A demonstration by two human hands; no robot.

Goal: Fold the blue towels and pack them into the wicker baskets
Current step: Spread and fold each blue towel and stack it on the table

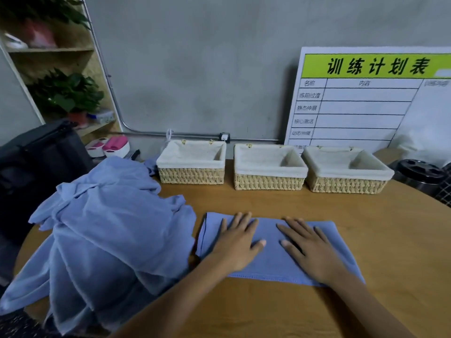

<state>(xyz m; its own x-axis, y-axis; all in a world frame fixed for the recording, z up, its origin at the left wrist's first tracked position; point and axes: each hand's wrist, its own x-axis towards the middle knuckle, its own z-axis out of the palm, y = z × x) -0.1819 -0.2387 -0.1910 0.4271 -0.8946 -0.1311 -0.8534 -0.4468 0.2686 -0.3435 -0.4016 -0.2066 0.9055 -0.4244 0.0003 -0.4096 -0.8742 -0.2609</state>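
Near the table's front edge, the folded towel [273, 250] lies flat under the left hand [238, 242] and right hand [310, 247], both spread and pressing. Soft, light, limp cloth: it probably holds shape best pinched at its short ends. Three baskets [269, 182] wait far.

Folded blue towel [273, 254] flat on table; unfolded pile [105, 228] left; 3 lined wicker baskets [268, 181] behind.

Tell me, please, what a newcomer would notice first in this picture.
Probably the two hands, left hand and right hand, pressing flat on a folded blue towel at the table's near centre. Next, the heap of unfolded blue towels at the left, and three empty lined wicker baskets along the wall.
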